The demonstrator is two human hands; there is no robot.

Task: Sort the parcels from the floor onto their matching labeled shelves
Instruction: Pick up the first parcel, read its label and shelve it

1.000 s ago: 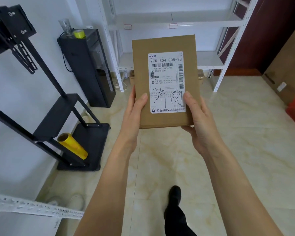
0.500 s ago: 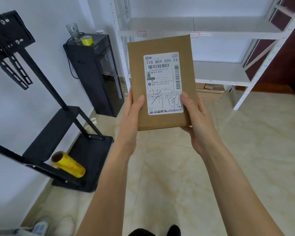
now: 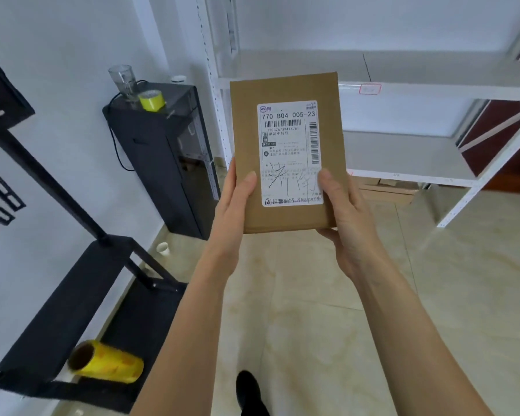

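Nearest the camera: a dark shoe on the pale tiled floor, at the bottom edge between two bare forearms.

Low left: a yellow film roll lies on its side on the base of a black stand, whose slanted post runs up to the left.

Centre, held out at arm's length: a flat brown cardboard parcel, upright, face toward the camera. Left hand grips its lower left edge, thumb laid on the front, the other fingers hidden behind the parcel. Right hand grips the lower right edge the same way, thumb resting on the white shipping label, palm under the bottom corner. Label reads "770 B04 005-23", with barcodes and black handwritten marks low down.

Behind, left: a small white cup on the floor by the wall. A tall black cabinet stands against the wall; on top, a clear glass and a yellow tape roll just beside it.

Farthest: a white metal shelf unit with two boards in view. A small red-bordered tag sits on the front edge of the upper board; writing too small to read. Flat cardboard pieces lie on the floor under the lower board.
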